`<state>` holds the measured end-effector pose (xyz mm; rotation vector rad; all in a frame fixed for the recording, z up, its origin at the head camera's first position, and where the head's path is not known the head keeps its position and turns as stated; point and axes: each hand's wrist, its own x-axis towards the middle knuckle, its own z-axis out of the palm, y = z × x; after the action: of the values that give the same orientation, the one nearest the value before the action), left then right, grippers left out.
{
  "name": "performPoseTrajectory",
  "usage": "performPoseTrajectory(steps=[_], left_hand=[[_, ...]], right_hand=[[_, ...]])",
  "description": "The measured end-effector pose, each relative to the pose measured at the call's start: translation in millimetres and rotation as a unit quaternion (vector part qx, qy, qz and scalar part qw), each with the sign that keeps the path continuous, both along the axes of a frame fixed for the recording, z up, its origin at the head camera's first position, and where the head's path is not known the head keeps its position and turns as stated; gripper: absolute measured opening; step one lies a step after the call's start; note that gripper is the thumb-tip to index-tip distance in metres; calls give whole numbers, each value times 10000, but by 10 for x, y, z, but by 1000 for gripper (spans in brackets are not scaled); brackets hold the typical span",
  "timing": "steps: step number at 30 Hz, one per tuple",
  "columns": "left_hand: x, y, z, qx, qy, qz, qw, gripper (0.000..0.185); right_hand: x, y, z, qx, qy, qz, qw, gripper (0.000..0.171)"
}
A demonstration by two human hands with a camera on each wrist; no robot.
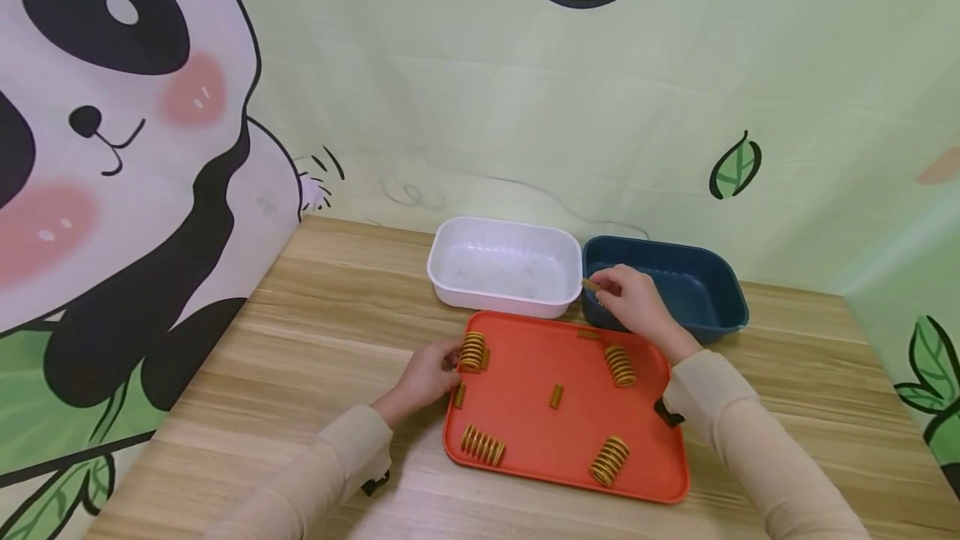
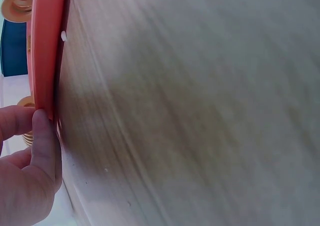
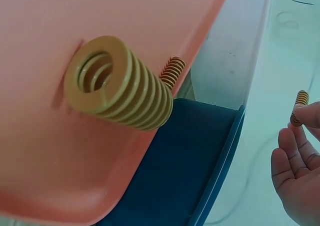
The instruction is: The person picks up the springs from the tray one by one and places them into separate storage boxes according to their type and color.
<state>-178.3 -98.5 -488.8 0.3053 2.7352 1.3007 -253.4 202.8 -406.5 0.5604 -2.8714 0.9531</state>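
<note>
My right hand [image 1: 633, 298] pinches a small yellow-brown coil spring [image 3: 301, 105] between thumb and fingertips. It is raised over the near left part of the dark blue bin [image 1: 712, 290], close to the white bin's right end. With thumb and fingers, my left hand [image 1: 427, 377] grips the left rim of the red tray [image 1: 517, 432]. Beside those fingers stands a large coil spring [image 1: 472, 352], with a small spring [image 1: 484, 359] partly hidden behind it. More large springs lie toward the tray's corners, among them one [image 3: 120, 85] near the blue bin.
The white bin [image 1: 442, 290] stands behind the tray, left of the blue one. Other small springs lie at the tray's middle [image 1: 557, 396], back edge [image 1: 587, 333] and left edge [image 1: 459, 396]. A printed cloth backdrop [image 1: 450, 90] rises behind the wooden table [image 1: 337, 298].
</note>
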Motion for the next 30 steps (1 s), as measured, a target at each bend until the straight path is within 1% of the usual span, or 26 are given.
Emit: performPoseTrajectory(steps=[9, 16, 23, 30], left_hand=[[11, -1, -4, 26, 86, -17, 10000, 49], [20, -1, -7, 73, -10, 38, 10000, 50], [16, 0, -4, 23, -10, 35, 10000, 48], [20, -5, 9, 31, -3, 28, 10000, 48]], right_hand=[[-74, -38, -44, 20, -42, -39, 10000, 21], [-129, -106, -43, -41, -138, -65, 9999, 22], [-187, -197, -75, -159, -288, -142, 9994, 22], [-228, -266, -122, -41, -425, -177, 9989, 23]])
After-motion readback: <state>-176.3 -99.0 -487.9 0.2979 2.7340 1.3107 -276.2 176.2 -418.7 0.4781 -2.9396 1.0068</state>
